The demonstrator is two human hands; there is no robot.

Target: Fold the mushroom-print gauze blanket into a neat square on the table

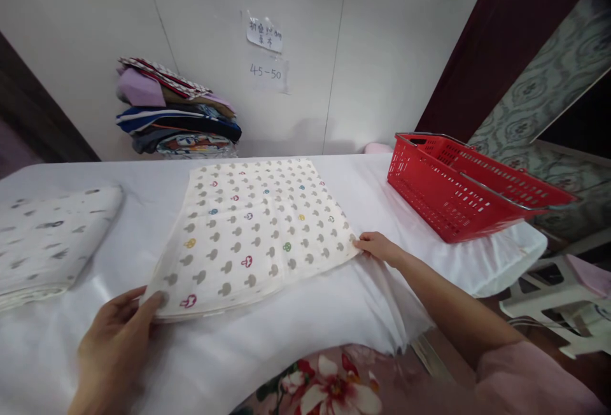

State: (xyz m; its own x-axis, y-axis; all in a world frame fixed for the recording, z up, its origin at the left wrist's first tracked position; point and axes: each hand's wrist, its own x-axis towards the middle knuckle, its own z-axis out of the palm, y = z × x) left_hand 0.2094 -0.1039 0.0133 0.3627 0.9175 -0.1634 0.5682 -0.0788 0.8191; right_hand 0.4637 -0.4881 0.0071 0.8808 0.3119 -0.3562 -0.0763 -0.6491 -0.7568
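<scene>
A white cloth printed with grey mushrooms and a few coloured ones (262, 230) lies folded in layers on the table in front of me. My left hand (119, 332) pinches its near left corner between thumb and fingers. At the near right corner, my right hand (379, 246) grips the edge with its fingertips. The cloth's near edge is slightly raised between both hands, while its far part rests flat. Its lower layers show only as a thin edge.
Another folded white patterned cloth (52, 237) lies at the left. A pile of folded fabrics (179, 109) stands against the wall at the back. To the right is a red plastic basket (439, 192) near the edge of the white-covered table (267, 358). A white stool (548, 300) stands beyond it.
</scene>
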